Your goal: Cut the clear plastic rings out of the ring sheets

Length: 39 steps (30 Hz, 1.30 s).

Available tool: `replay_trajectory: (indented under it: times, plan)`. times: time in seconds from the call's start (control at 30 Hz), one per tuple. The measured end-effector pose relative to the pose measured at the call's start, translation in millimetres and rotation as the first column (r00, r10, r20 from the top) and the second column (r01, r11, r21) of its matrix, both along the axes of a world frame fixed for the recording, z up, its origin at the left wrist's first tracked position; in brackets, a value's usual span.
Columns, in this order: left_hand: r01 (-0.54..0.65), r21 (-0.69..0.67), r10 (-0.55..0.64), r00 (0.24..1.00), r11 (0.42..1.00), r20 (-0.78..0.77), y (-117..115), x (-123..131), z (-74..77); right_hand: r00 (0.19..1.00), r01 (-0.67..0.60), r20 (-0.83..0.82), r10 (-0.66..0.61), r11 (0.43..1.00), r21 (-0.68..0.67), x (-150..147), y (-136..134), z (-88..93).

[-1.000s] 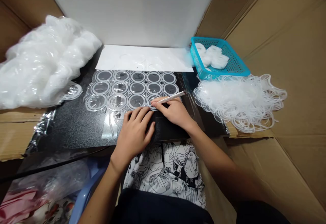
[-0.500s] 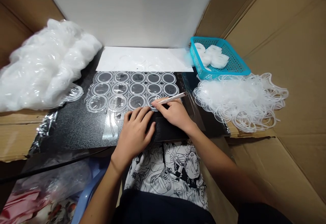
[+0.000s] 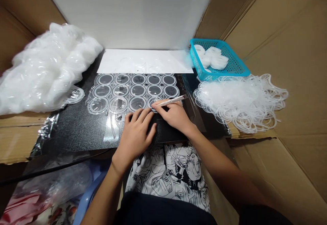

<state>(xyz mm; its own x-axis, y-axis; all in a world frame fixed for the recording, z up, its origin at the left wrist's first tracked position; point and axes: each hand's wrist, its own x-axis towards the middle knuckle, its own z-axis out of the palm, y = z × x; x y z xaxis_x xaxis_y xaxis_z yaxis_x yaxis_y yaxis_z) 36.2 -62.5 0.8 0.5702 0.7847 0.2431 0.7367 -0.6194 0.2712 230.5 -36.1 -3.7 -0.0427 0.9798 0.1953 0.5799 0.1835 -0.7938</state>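
A black mat is being used as the work surface, and it is being flanked on the left by a heap of clear film and on the right by a tangle of white rings. A white sheet is being kept along the mat's far edge, and a blue basket is being kept beyond the tangle. A ring sheet, cut in three rows of circles, is being held flat on the mat between the two heaps. The left hand is being pressed down open, nothing gripped, at the ring sheet's near edge. The right hand, just beside it, is being closed around a thin tool. The tool's tip is being set on a near-row circle directly ahead of both hands, while its shaft is being slanted away to the right.
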Motion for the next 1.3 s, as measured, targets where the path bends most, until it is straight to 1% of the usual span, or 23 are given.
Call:
replay_trajectory:
  times: [0.1,0.17,0.23,0.3,0.37,0.47,0.57,0.7,0.77,0.8,0.83,0.87,0.9,0.93,0.97,1.0,1.03,1.1,1.2,1.3]
  plan:
    - [0.004,-0.006,-0.004,1.0,1.0,-0.008,1,1,1.0,0.997,-0.029,0.074,0.024,0.998,0.064,-2,-3,-1.8]
    - [0.006,-0.008,-0.006,1.0,1.0,-0.02,1,2,1.8,0.978,-0.078,0.205,0.047,0.987,0.142,-2,-6,-2.0]
    - [0.008,-0.005,-0.008,0.999,1.0,-0.034,0,2,2.3,0.926,-0.156,0.369,0.077,0.97,0.188,-2,-8,-0.8]
    - [0.012,-0.004,-0.012,0.999,1.0,-0.046,0,2,2.2,0.863,-0.221,0.492,0.113,0.961,0.167,-1,-8,2.3]
    - [0.007,-0.006,-0.007,0.999,1.0,-0.054,-1,1,1.6,0.829,-0.225,0.547,0.113,0.964,0.141,2,-4,6.6]
    - [-0.005,-0.007,0.005,0.999,1.0,-0.047,-2,1,0.6,0.848,-0.147,0.53,0.027,0.971,0.187,12,8,13.1]
    - [-0.004,-0.005,0.004,0.999,1.0,-0.037,-2,1,0.2,0.892,-0.012,0.437,-0.115,0.96,0.279,30,29,17.6]
    - [-0.003,-0.01,0.002,1.0,1.0,-0.026,-3,2,1.5,0.908,0.189,0.298,-0.295,0.922,0.337,53,57,25.7]
    - [0.006,-0.022,-0.006,1.0,1.0,0.004,-3,1,2.6,0.919,0.268,0.185,-0.348,0.897,0.352,51,62,31.4]
    - [0.013,-0.033,-0.012,0.999,0.999,0.037,-3,0,3.2,0.935,0.276,0.12,-0.333,0.899,0.34,45,61,33.8]
    - [0.017,-0.046,-0.013,0.996,0.999,0.084,-4,-3,3.7,0.959,0.242,0.065,-0.275,0.918,0.313,36,57,35.6]
    - [0.013,-0.057,-0.005,0.99,0.998,0.139,-4,-6,4.2,0.983,0.168,0.023,-0.181,0.948,0.271,24,53,36.5]
    - [-0.001,-0.06,0.012,0.982,0.998,0.191,-4,-10,4.6,0.999,0.051,-0.001,-0.052,0.976,0.211,11,47,36.2]
    - [-0.028,-0.057,0.04,0.974,0.998,0.224,-4,-15,4.9,0.997,-0.073,-0.012,0.075,0.987,0.146,-3,42,34.8]
    - [-0.067,-0.046,0.076,0.969,0.997,0.234,-4,-21,5.1,0.985,-0.168,-0.028,0.171,0.983,0.077,-17,36,32.4]
    - [-0.109,-0.03,0.113,0.969,0.994,0.221,-5,-27,5.1,0.971,-0.234,-0.049,0.234,0.972,0.019,-29,32,29.5]
    - [-0.144,-0.015,0.144,0.97,0.989,0.193,-5,-34,5.0,0.963,-0.263,-0.073,0.261,0.965,-0.024,-39,29,26.4]
    - [-0.178,0.002,0.176,0.975,0.984,0.133,-7,-45,4.5,0.961,-0.262,-0.109,0.254,0.963,-0.062,-51,25,20.9]
    - [-0.163,-0.011,0.164,0.982,0.986,0.091,-10,-55,3.5,0.967,-0.241,-0.101,0.234,0.968,-0.069,-56,25,16.9]
    - [-0.147,-0.027,0.148,0.986,0.989,0.073,-10,-57,3.0,0.973,-0.221,-0.087,0.213,0.971,-0.092,-55,25,17.4]
